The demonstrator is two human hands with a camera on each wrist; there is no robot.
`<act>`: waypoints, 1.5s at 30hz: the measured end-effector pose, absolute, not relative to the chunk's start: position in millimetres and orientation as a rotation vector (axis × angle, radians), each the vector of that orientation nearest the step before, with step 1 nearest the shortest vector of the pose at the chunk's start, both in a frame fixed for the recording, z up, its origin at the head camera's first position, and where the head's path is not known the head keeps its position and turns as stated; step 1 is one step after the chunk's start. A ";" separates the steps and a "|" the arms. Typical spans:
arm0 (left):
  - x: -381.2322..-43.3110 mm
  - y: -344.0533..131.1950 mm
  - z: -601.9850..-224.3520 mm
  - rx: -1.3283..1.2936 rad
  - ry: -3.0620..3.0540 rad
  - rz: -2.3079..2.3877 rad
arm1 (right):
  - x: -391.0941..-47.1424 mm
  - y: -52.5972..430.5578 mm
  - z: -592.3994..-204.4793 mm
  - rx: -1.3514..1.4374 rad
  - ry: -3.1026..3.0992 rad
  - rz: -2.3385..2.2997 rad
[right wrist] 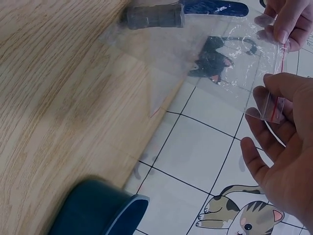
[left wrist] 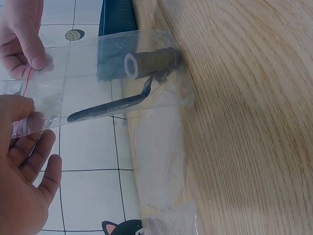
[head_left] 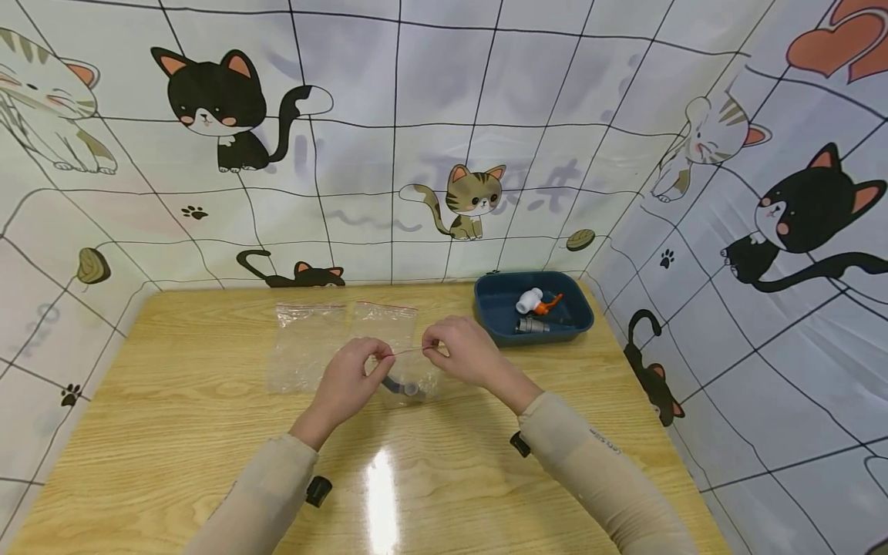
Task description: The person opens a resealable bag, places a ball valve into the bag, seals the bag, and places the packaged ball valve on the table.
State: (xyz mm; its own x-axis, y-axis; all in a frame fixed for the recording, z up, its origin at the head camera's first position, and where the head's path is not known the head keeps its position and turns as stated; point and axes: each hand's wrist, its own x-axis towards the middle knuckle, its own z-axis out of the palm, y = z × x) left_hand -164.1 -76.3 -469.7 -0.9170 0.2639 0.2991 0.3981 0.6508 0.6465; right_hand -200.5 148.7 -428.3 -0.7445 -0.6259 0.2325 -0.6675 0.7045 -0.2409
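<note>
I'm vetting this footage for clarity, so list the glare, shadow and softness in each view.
Head view: a bright glare streak on the tabletop, towards the lower edge; left wrist view: slightly soft, any marking on the dark handle inside the clear bag too blurred to read; right wrist view: small glints on the same bag, a soft-edged shadow across the wood.

Both wrist views crop the hands (left wrist: 27,171) and blue tray (right wrist: 93,208).

A clear plastic zip bag (left wrist: 83,73) shines; the grey cylindrical fitting (left wrist: 152,62) is perhaps matt metal, the yellow wooden tabletop (head_left: 444,478) glossy.
</note>
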 end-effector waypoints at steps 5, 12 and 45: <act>-165.3 -76.3 -471.5 -0.547 -2.680 -1.116 | -201.9 150.9 -428.6 1.061 -2.777 0.483; -165.2 -76.7 -472.0 -0.532 -2.683 -1.130 | -203.8 155.0 -428.5 1.023 -2.814 0.499; -161.8 -77.8 -470.3 -0.531 -2.700 -1.180 | -203.0 169.1 -425.0 0.964 -2.858 0.476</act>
